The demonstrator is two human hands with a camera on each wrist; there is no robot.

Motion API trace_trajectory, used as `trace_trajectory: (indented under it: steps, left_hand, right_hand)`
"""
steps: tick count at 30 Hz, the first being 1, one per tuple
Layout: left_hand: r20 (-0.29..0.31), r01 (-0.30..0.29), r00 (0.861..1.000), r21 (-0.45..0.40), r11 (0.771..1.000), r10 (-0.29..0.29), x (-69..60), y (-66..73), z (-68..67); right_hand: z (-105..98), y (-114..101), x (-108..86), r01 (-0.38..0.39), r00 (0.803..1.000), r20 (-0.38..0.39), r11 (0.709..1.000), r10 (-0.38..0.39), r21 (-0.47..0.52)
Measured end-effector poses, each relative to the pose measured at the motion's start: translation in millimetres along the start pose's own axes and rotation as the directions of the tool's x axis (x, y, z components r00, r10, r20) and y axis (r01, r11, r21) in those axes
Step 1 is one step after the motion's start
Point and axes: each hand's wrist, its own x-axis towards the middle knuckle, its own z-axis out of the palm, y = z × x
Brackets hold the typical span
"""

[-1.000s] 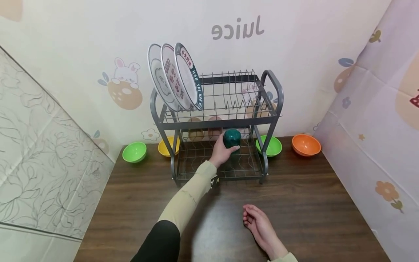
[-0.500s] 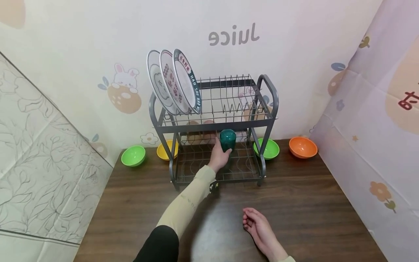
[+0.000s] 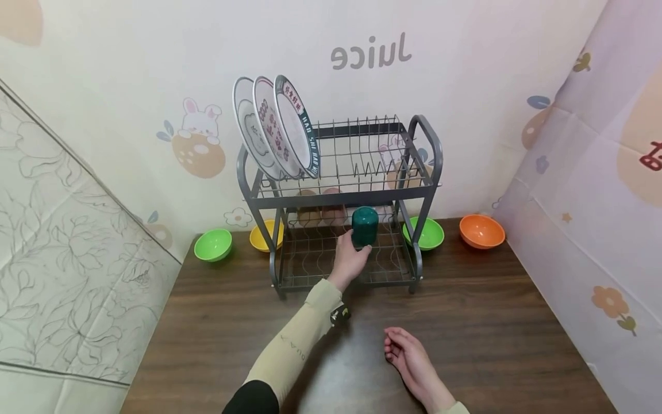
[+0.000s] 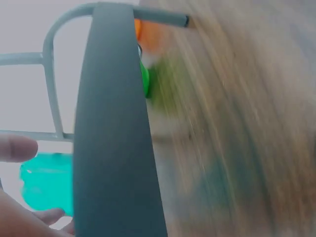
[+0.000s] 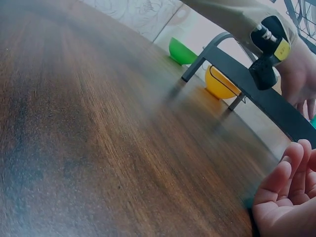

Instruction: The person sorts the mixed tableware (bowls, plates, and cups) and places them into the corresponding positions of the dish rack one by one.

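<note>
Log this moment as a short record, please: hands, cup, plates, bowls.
Left hand: fingers at the teal cup; grip unclear
Right hand: loosely curled, holding nothing visible
Cup place: within the rack's lower level
Plates: three, leaning in the upper level, left end
Left side: green bowl, yellow bowl
Right side: second green bowl, orange bowl

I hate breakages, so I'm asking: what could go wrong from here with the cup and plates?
The teal cup could tip or slip: the left hand is right at it, over widely spaced wires.
The left wrist camera might catch the dish rack, whose bar looms close in its view.
Such a bump could rattle the three plates leaning up top.
</note>
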Motion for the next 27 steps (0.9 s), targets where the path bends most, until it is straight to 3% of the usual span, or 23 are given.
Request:
trace_trajectory:
  steps: [6, 16, 27]
  left_hand:
    - [0.000, -0.027, 1.000, -0.042, 0.999, 0.027, -3.8, 9.0, -3.4]
    - [0.114, 0.006, 0.993, -0.009, 1.000, -0.005, -5.7, 2.7, -6.5]
    - [0.142, 0.016, 0.990, -0.024, 1.000, -0.012, -8.7, -6.4, -3.7]
  right_hand:
    - [1.3, -1.8, 2.9, 0.027, 1.000, 0.015, 1.000, -0.027, -0.006]
    - [0.8, 1.1, 1.9, -0.017, 1.000, -0.006, 1.000, 0.017, -0.006]
    - [-0.9, 3.1, 2.7, -0.014, 1.000, -0.014, 1.000, 0.014, 0.007]
